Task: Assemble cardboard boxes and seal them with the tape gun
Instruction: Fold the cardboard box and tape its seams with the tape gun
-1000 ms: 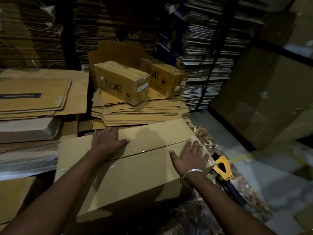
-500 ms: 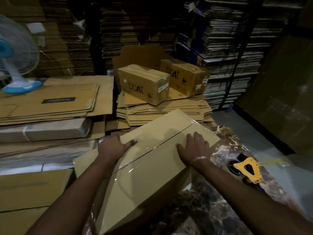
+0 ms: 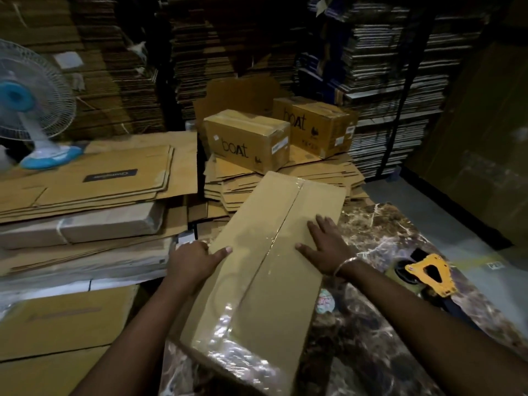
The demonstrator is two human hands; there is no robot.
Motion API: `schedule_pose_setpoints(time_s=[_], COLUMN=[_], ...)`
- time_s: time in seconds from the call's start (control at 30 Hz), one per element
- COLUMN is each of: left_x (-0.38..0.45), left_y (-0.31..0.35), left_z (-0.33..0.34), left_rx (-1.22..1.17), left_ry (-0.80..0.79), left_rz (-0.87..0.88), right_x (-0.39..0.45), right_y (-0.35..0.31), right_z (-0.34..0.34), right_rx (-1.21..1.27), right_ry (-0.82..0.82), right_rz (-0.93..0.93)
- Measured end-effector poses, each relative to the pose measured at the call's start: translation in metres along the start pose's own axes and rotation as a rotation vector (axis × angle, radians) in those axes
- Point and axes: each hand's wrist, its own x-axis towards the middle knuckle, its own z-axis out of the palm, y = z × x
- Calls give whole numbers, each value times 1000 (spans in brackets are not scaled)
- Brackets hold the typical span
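Note:
A long plain cardboard box (image 3: 265, 281) lies on the marbled table, its length running away from me, with clear tape along the centre seam and over the near end. My left hand (image 3: 191, 262) grips the box's left edge, thumb on top. My right hand (image 3: 324, 247) lies flat with spread fingers on the right top flap. The yellow tape gun (image 3: 430, 274) lies on the table to the right of my right wrist, untouched.
Two sealed "boAt" boxes (image 3: 247, 141) sit on a pile of flat cartons (image 3: 285, 181) beyond the box. Stacks of flat cardboard (image 3: 85, 190) and a blue fan (image 3: 31, 110) stand at the left. Shelves of flattened cartons fill the back. The marbled table (image 3: 380, 238) ends at grey floor on the right.
The box has been turned from lying crosswise to pointing away from me, both hands staying on it. My view has swung left, bringing the fan into sight.

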Motion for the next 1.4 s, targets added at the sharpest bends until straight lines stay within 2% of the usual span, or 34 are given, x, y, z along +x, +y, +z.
schedule_pose_setpoints(time_s=[0.13,0.23,0.37,0.5,0.7,1.0,1.2,1.4], left_x=[-23,-39,-50,-46,-39,-41,-25,-13], left_y=[9,23,42,50,70,107,178,324], left_z=[8,17,23,30,33,21,-6,-30], left_rx=[-304,-370,-377,-542,-795,-809,-873,-916], left_ry=[-5,-37,-65,-151,-225,-134,-53,6], left_rz=[-52,-91,-156,-222,-127,-131,-149,-118], right_x=[15,19,13,-14,-73,-78,-67,-56], right_y=[16,25,30,29,36,48,90,198], right_z=[-25,-35,-35,-24,-11,-37,-108,-211], right_rx=[-76,-57,84,321,407,383,446,491], right_ry=[0,-7,121,263,175,210,312,311], right_rz=[-59,-25,176,358,471,457,318,277])
